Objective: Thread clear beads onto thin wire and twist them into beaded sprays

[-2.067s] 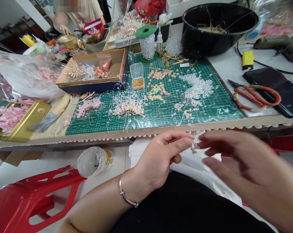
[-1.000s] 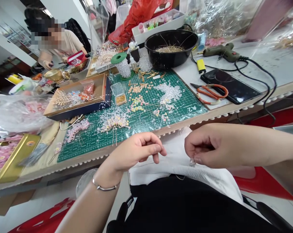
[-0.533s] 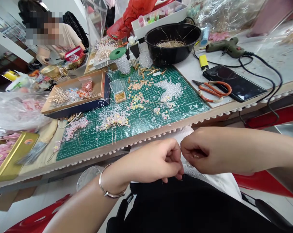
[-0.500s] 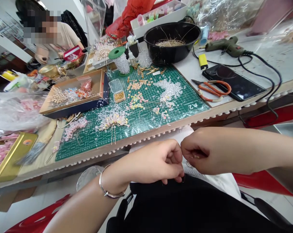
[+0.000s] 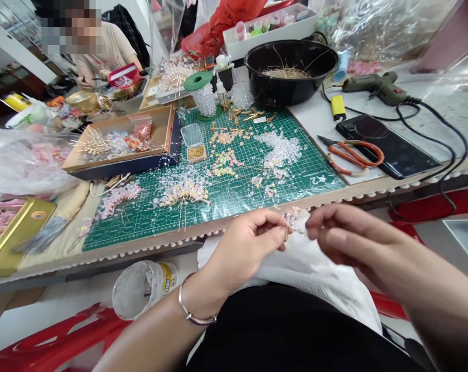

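Note:
My left hand [image 5: 245, 245] is closed in a pinch on a small beaded piece on thin wire [image 5: 295, 221], held over a white cloth [image 5: 311, 271] on my lap just below the table edge. My right hand [image 5: 344, 236] is right beside it, fingers curled and pinched at the same beaded piece. On the green cutting mat [image 5: 319, 173] above lie a finished beaded hair comb [image 5: 183, 191], loose clear beads [image 5: 281, 147] and pastel flower beads [image 5: 224, 160].
Orange-handled pliers [image 5: 352, 154], a dark tablet [image 5: 392, 147], a glue gun [image 5: 377, 85] with its cord and a black bowl [image 5: 290, 70] sit on the right. A cardboard tray [image 5: 121, 142] and a gold tin [image 5: 9, 240] are on the left. Another person [image 5: 98, 49] works at the far end. A red stool [image 5: 63, 341] stands below.
Both hands rose from my lap toward the table edge. The left fist opened into a pinch on the beaded piece, and the right hand's fingers loosened beside it. The view shifted slightly.

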The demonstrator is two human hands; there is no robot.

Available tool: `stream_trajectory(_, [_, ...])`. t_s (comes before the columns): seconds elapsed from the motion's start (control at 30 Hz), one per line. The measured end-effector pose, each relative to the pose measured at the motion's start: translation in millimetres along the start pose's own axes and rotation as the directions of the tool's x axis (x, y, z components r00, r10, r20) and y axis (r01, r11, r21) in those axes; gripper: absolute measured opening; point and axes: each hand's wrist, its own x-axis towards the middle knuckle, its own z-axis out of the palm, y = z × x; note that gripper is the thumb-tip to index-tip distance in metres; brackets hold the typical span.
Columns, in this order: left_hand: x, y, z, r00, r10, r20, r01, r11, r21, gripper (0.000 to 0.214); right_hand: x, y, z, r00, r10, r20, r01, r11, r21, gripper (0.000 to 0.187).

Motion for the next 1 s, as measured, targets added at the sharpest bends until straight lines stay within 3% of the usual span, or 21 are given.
stream_trajectory(0.07, [-1.1, -2.5, 2.1, 0.991, 0.117, -0.066, -0.110, 0.989, 0.103, 0.007, -1.0, 5.9, 8.9, 0.985, 0.080, 0.152, -0.100, 0.987, 0.126, 0.033])
stream_trajectory(0.13, [-3.5, -2.5, 4.2, 0.970, 0.233, -0.075, -0.204, 0.939, 0.276, 0.010, -0.5, 11.0, 19.6, 0.967, 0.119, 0.225, -0.171, 0.959, 0.227, 0.037])
stream_trajectory(0.2, [-6.9, -1.0, 5.1, 0.951, 0.304, -0.060, -0.257, 0.883, 0.393, 0.012, 0.2, 13.8, 28.5, 0.970, 0.128, 0.208, -0.181, 0.949, 0.258, 0.039])
stream_trajectory(0.4, [-17.8, 0.3, 1.7, 0.934, 0.357, -0.013, -0.299, 0.801, 0.519, 0.014, -0.7, 14.2, 34.1, 0.974, 0.159, 0.159, -0.198, 0.940, 0.276, 0.032])
stream_trajectory(0.53, [-23.0, -3.8, 2.5, 0.877, 0.478, 0.036, -0.370, 0.627, 0.685, 0.021, -0.7, 14.3, 36.8, 0.976, 0.180, 0.119, -0.208, 0.930, 0.302, 0.034])
stream_trajectory(0.6, [-24.1, -5.6, 3.8, 0.859, 0.509, 0.058, -0.393, 0.582, 0.712, 0.023, -0.4, 14.8, 38.5, 0.980, 0.180, 0.085, -0.198, 0.931, 0.305, 0.035])
stream_trajectory(0.7, [-23.9, -5.6, 5.0, 0.854, 0.516, 0.063, -0.417, 0.609, 0.674, 0.021, -1.1, 15.9, 38.3, 0.985, 0.165, 0.044, -0.171, 0.946, 0.275, 0.030])
stream_trajectory(0.8, [-23.1, -2.5, 4.8, 0.880, 0.471, 0.061, -0.398, 0.662, 0.635, 0.017, -3.6, 15.4, 35.1, 0.988, 0.153, 0.038, -0.158, 0.963, 0.221, 0.027])
stream_trajectory(1.0, [-24.8, 3.1, 0.8, 0.981, 0.191, 0.041, -0.189, 0.878, 0.441, 0.012, -7.6, 9.8, 29.4, 0.949, 0.240, 0.202, -0.280, 0.940, 0.197, 0.023])
